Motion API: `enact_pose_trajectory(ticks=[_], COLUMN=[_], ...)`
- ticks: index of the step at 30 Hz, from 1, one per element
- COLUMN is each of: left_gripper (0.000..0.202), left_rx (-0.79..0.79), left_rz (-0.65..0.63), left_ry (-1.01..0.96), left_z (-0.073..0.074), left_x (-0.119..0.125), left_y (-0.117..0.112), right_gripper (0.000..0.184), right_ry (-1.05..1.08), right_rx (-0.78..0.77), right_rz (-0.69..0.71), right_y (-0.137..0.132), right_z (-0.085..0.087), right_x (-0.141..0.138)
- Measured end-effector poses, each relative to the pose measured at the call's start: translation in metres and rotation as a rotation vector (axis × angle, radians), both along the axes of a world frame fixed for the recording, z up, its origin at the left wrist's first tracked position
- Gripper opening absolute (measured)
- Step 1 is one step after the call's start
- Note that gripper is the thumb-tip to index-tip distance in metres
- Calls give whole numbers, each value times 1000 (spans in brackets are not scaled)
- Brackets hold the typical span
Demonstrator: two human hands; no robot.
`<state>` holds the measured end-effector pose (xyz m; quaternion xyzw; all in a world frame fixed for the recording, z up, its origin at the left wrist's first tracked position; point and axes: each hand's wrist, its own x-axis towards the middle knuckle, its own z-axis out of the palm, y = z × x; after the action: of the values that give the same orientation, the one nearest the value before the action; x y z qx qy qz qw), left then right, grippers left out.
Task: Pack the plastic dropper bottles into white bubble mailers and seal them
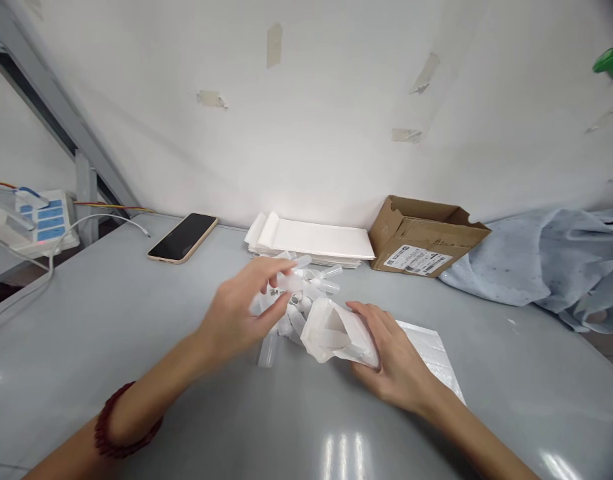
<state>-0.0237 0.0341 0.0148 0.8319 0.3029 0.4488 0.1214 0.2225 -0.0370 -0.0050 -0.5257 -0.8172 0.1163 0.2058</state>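
My right hand is wrapped round a white padded envelope, its open mouth facing left. Something pale shows inside that mouth, but I cannot make it out fully. Over a pile of small translucent plastic tubes, my left hand is blurred by motion. Between its thumb and fingers is one small translucent tube. A few metal rings show among the tubes in the pile. Another flat white envelope lies on the table, partly under my right hand and forearm.
Behind the pile, a stack of white envelopes lies against the wall. To its right stands an open cardboard box, then crumpled light-blue cloth. A phone, a white cable and a power strip are on the left.
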Motion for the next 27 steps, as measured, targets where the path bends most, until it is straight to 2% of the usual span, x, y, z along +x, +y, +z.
enact_pose_trajectory(ticks=[2,5,8,11,14,17,23,27], left_gripper=[39,34,27,26,24,24,27,18], left_rx=[-224,-433,-441,-424,-475,-403,5,-40], left_rz=[-68,-180,-142,-102,-140,-182,-230,-200], left_ry=[-202,-220,-105,-89,-96,-38,38,113], left_z=[6,11,10,7,3,-3,-19,-25], left_x=[-3,-6,-6,-4,1,10,23,23], left_y=[-7,-12,-13,-12,-15,-20,-27,-30], right_gripper=[62,64,62,61,63,64,66,66], right_ry=[0,-1,-3,2,19,34,41,8], right_rx=[5,35,61,82,70,53,28,40], right_rz=[-10,-17,-23,-27,-31,-26,-4,35], right_y=[0,1,1,1,0,-2,-5,-9], right_z=[0,-1,-2,-1,-1,-2,-3,-3], right_x=[1,2,4,4,3,0,-8,-15])
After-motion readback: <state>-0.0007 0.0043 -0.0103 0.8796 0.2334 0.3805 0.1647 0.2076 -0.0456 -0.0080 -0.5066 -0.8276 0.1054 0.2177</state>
